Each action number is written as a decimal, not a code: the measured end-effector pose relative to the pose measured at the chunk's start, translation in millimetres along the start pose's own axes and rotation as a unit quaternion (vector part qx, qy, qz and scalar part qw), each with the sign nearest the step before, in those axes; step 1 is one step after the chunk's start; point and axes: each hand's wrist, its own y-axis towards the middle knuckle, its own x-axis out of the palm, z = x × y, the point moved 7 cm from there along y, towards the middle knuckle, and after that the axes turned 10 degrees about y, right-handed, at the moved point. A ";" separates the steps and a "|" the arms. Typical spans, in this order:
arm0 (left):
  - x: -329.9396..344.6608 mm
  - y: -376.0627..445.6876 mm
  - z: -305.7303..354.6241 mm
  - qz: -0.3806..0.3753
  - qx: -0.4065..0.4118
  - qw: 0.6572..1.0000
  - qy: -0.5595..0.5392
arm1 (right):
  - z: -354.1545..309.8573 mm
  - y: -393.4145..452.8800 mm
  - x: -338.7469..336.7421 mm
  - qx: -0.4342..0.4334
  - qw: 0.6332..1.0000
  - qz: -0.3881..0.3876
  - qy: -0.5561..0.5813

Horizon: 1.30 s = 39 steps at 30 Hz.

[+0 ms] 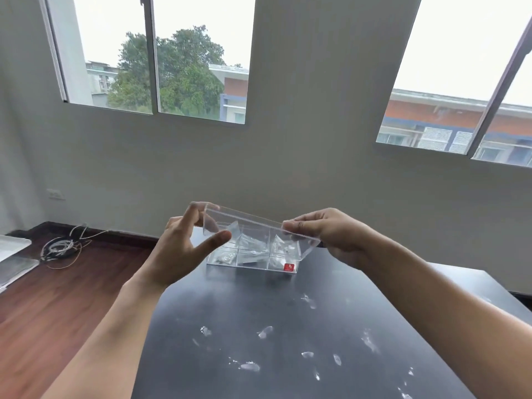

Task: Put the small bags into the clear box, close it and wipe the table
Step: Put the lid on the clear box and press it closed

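Head view gives me a dark desk with white smears, the clear box at its far end holding small bags in its compartments. Both hands hold the clear lid tilted over it: left hand fingers loosely spread at the left end, right hand pinching the right edge.

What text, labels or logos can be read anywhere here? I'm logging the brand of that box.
Nothing in this view can be read.
Red sticker on the front right corner of the clear box: carries a small white mark, too small and blurred to read.
Clear lid, held at its ends by the left hand and the right hand: no print visible.
Dark table: only white smudges, no text.
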 end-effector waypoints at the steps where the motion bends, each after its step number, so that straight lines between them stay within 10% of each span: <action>1: 0.2 1.1 1.0 0.020 0.003 1.000 0.003 | -3.4 3.2 -1.8 0.010 1.000 0.009 0.015; 8: 11.2 9.3 -6.5 0.109 -0.105 0.964 -0.218 | -20.0 13.0 8.0 -0.122 0.988 0.062 -0.077; 15: 27.5 6.3 -24.7 0.120 -0.209 0.924 -0.297 | -11.4 20.0 29.5 -0.305 0.833 0.137 -0.441; 24: 37.2 10.0 -29.9 0.092 -0.141 0.985 -0.047 | 10.9 72.9 -6.0 -0.089 0.946 -0.062 -0.307; 39: 39.3 7.2 -39.1 0.089 -0.168 0.981 0.034 | 51.5 100.6 0.4 -0.025 0.945 -0.112 -0.305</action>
